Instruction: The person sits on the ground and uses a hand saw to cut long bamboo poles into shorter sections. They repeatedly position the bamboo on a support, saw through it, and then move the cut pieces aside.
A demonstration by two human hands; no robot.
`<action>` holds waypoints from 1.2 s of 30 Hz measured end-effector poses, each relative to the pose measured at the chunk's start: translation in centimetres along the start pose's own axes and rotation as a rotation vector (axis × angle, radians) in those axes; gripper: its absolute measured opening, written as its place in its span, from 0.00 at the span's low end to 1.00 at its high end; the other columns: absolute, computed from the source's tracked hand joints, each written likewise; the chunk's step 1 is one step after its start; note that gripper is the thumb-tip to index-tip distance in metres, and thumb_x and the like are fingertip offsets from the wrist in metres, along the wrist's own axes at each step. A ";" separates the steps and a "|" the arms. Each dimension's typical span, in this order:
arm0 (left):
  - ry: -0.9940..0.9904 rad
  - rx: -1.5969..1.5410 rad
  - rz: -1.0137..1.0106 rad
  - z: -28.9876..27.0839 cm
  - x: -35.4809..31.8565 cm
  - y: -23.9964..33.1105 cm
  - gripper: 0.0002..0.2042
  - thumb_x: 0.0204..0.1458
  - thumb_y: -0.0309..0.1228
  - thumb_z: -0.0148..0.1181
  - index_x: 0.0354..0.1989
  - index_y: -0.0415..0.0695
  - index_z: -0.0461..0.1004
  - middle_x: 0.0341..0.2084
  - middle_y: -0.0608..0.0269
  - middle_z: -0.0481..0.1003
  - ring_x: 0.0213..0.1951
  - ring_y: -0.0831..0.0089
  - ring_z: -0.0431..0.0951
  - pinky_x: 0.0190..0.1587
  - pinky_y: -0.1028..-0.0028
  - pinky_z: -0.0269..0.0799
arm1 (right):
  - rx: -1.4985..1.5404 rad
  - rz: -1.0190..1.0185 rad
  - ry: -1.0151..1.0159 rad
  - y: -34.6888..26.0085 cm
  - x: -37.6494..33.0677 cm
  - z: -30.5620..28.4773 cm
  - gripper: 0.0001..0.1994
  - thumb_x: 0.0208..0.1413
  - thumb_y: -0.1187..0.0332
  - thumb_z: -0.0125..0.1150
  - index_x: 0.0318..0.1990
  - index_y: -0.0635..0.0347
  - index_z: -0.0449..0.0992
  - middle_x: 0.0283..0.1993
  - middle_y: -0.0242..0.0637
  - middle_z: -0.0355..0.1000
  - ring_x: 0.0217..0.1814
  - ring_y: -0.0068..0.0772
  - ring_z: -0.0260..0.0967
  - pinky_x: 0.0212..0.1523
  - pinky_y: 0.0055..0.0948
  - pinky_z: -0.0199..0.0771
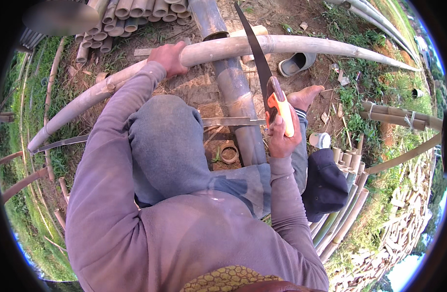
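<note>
A long pale bamboo pole (213,49) stretches across in front of me from left to right. My left hand (169,59) is wrapped over it, left of the middle. Held in my right hand (284,138) is a handsaw (278,100) with an orange and pale handle, and its dark blade points up and away from me. The blade crosses the pole in view; whether the teeth touch it I cannot tell. Beneath the pole lies a thick dark bamboo log (238,92), running away from me. My right fingers close around the saw handle.
Cut bamboo tubes (121,19) are stacked at the far left. A grey slipper (297,64) lies beyond my bare foot. Right of me are a white cup (319,140), a dark cap (324,185) and bamboo lengths (347,214). A bamboo ring (228,144) sits beside the log.
</note>
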State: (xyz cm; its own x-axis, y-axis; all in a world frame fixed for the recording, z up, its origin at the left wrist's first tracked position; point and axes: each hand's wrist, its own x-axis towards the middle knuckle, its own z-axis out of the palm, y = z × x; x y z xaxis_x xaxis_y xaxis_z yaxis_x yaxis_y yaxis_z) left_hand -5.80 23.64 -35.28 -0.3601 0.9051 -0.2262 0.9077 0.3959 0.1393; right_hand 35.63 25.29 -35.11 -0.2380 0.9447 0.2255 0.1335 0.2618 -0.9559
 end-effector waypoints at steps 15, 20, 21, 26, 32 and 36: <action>0.049 0.004 0.033 -0.3 -0.8 0.9 0.33 0.43 0.46 0.75 0.59 0.53 0.70 0.47 0.52 0.82 0.50 0.48 0.83 0.53 0.52 0.79 | 0.034 0.077 -0.112 -4.6 11.9 7.3 0.15 0.68 0.70 0.66 0.57 0.71 0.79 0.42 0.32 0.80 0.38 0.14 0.72 0.36 0.20 0.74; 0.026 0.028 0.012 -0.3 -1.4 0.6 0.33 0.46 0.45 0.73 0.62 0.51 0.70 0.50 0.54 0.82 0.52 0.51 0.84 0.55 0.55 0.80 | -0.073 0.112 -0.098 -4.9 -2.8 -4.1 0.25 0.69 0.63 0.63 0.65 0.77 0.72 0.62 0.52 0.77 0.59 0.38 0.78 0.51 0.33 0.83; 0.012 0.014 0.006 -0.3 -1.3 0.8 0.33 0.45 0.45 0.74 0.61 0.52 0.70 0.49 0.53 0.82 0.51 0.50 0.83 0.55 0.54 0.80 | -0.101 0.105 -0.100 -5.3 -4.5 -5.5 0.27 0.69 0.61 0.63 0.65 0.77 0.72 0.62 0.53 0.77 0.59 0.39 0.79 0.50 0.33 0.84; 0.046 0.009 0.013 0.3 -1.0 1.0 0.35 0.42 0.46 0.76 0.60 0.52 0.70 0.47 0.51 0.82 0.50 0.48 0.83 0.54 0.52 0.79 | -0.168 -0.050 -0.086 -3.3 -0.2 -2.3 0.21 0.70 0.66 0.62 0.62 0.75 0.74 0.57 0.48 0.79 0.52 0.31 0.79 0.48 0.29 0.83; -0.054 0.020 -0.021 -1.8 -0.8 1.7 0.34 0.45 0.49 0.76 0.61 0.51 0.71 0.52 0.50 0.82 0.54 0.51 0.83 0.56 0.54 0.79 | 0.009 0.046 -0.106 -2.7 10.4 5.4 0.16 0.67 0.71 0.67 0.59 0.69 0.79 0.50 0.39 0.82 0.45 0.21 0.77 0.45 0.23 0.78; 0.020 0.044 -0.022 -0.8 -1.4 0.9 0.35 0.44 0.49 0.76 0.61 0.52 0.71 0.50 0.50 0.82 0.52 0.50 0.84 0.56 0.55 0.79 | -0.054 0.051 -0.102 -6.1 1.1 -1.3 0.19 0.69 0.72 0.64 0.63 0.73 0.74 0.56 0.44 0.81 0.55 0.27 0.79 0.52 0.27 0.80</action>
State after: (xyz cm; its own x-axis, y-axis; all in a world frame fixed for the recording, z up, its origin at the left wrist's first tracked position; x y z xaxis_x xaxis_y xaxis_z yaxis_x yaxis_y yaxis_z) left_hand -4.61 22.83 -34.02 -0.3837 0.8995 -0.2088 0.9080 0.4087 0.0920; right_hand 35.79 24.99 -28.77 -0.3256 0.9330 0.1537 0.1991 0.2265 -0.9534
